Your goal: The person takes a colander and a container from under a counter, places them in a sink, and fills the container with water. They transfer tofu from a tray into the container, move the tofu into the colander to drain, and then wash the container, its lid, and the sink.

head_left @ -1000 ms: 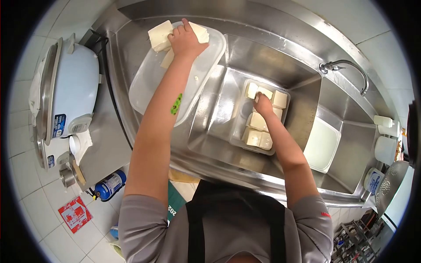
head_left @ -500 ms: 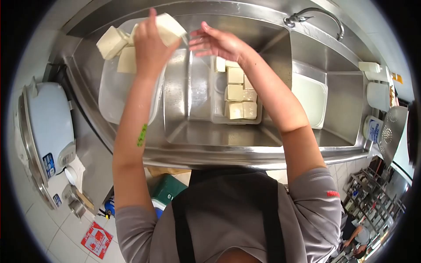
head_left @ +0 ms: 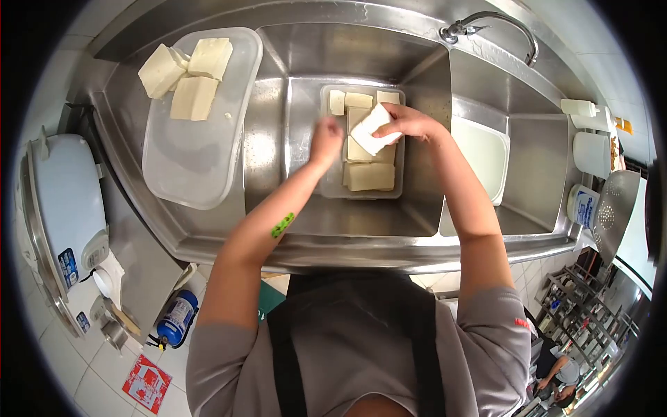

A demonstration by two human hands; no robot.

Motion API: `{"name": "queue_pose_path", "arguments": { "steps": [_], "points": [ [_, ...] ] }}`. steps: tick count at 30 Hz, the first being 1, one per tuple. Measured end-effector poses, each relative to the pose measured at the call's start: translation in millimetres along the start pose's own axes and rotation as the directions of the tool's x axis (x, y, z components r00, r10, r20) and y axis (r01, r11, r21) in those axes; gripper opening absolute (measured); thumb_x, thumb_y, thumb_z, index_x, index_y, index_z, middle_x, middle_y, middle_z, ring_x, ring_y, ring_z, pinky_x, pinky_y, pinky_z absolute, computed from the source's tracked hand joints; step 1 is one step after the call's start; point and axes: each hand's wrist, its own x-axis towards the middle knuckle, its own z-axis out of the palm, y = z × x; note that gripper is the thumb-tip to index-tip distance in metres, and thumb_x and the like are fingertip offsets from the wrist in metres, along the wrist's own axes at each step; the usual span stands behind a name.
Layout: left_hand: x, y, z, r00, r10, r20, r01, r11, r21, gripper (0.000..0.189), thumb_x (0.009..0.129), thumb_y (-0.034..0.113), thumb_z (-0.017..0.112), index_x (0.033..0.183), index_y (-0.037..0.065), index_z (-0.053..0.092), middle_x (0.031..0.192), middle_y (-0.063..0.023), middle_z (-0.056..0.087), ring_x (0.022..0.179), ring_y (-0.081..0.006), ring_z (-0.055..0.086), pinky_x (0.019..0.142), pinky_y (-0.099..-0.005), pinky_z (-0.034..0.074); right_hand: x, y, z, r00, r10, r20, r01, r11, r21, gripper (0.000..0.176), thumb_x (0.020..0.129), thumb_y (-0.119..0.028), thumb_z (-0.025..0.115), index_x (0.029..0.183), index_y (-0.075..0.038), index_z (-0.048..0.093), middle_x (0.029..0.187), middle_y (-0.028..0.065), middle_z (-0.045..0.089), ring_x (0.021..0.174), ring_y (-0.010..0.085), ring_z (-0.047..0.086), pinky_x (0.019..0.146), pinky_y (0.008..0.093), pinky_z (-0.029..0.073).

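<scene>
My right hand (head_left: pixel 410 124) is closed around the edge of a cream-white block (head_left: pixel 373 132) that looks like tofu or fresh cheese. It holds the block tilted above a clear plastic tub (head_left: pixel 399 184) in the middle sink basin. Several similar blocks (head_left: pixel 370 176) lie inside that tub. At the tub's left side is my left hand (head_left: pixel 328 141), its fingers smeared by motion. Three more blocks (head_left: pixel 194 97) are grouped at the far end of a translucent plastic lid or tray (head_left: pixel 189 160) on the left drainboard.
The steel sink's front rim (head_left: pixel 347 257) runs before me. A white tub (head_left: pixel 481 156) stands in the right basin, with a curved faucet (head_left: pixel 497 21) behind. Bottles and containers (head_left: pixel 592 153) line the right side. A blue cylinder (head_left: pixel 176 318) stands low at left; another person (head_left: pixel 556 368) is far right.
My left hand has come from the blocks on the lid to the tub's left side. My right hand, spread and free before, now grips a block over the tub. The view has shifted slightly.
</scene>
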Motion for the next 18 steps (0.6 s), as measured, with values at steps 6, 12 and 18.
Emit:
{"name": "queue_pose_path", "arguments": {
  "steps": [6, 12, 18],
  "points": [
    [-46, -103, 79, 0.804, -0.401, 0.438, 0.064, 0.792, 0.607, 0.069, 0.062, 0.023, 0.067, 0.118, -0.003, 0.036, 0.114, -0.0218, 0.046, 0.108, -0.0322, 0.045, 0.092, -0.035, 0.037, -37, -8, -1, 0.97, -0.035, -0.24, -0.12, 0.79, -0.601, 0.053, 0.056, -0.022, 0.074, 0.1, -0.003, 0.052, 0.089, 0.0138, 0.06, 0.085, 0.0268, 0.057, 0.075, 0.0325, 0.043],
    [-64, -136, 130, 0.824, -0.495, 0.274, 0.395, 0.85, 0.348, 0.086, 0.06, 0.022, 0.068, 0.126, -0.005, 0.02, 0.121, -0.0251, 0.037, 0.112, -0.0351, 0.039, 0.095, -0.0348, 0.034, -113, -29, 10, 0.908, -0.048, -0.416, -0.113, 0.928, -0.355, 0.05, 0.059, -0.014, 0.071, 0.103, -0.003, 0.051, 0.088, 0.0114, 0.06, 0.084, 0.0195, 0.056, 0.077, 0.0284, 0.042],
    [-60, -118, 127, 0.765, -0.641, 0.059, 0.624, 0.761, 0.18, 0.057, 0.057, 0.024, 0.075, 0.098, -0.005, 0.05, 0.095, -0.0182, 0.057, 0.089, -0.0273, 0.056, 0.077, -0.0345, 0.044, -156, -7, 4, 0.854, -0.177, -0.49, 0.221, 0.975, 0.033, 0.044, 0.063, -0.009, 0.069, 0.103, -0.001, 0.051, 0.092, 0.005, 0.057, 0.087, 0.013, 0.052, 0.08, 0.0262, 0.04]
  ]
}}
